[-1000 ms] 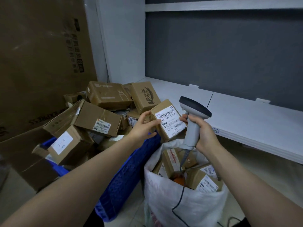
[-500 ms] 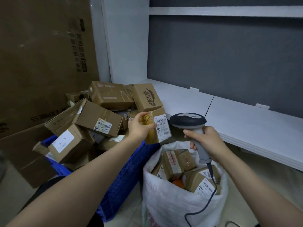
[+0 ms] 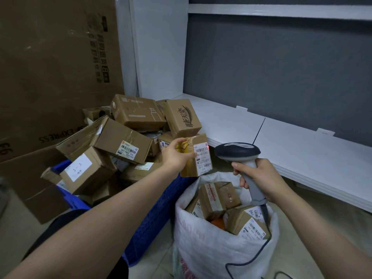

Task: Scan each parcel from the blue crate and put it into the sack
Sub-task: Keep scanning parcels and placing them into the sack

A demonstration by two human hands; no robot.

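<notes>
Left hand (image 3: 174, 156) holds parcel (image 3: 198, 158); right hand (image 3: 259, 178) grips scanner (image 3: 238, 153).

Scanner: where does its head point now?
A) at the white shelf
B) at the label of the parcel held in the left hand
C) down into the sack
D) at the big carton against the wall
B: the right hand grips the scanner with its head turned to the parcel that the left hand holds, and a red light spot sits on the label.

A grey wall panel (image 3: 281, 67) fills the upper right. A white shelf (image 3: 302, 154) runs below it. A large cardboard carton (image 3: 50, 67) stands upper left.
</notes>
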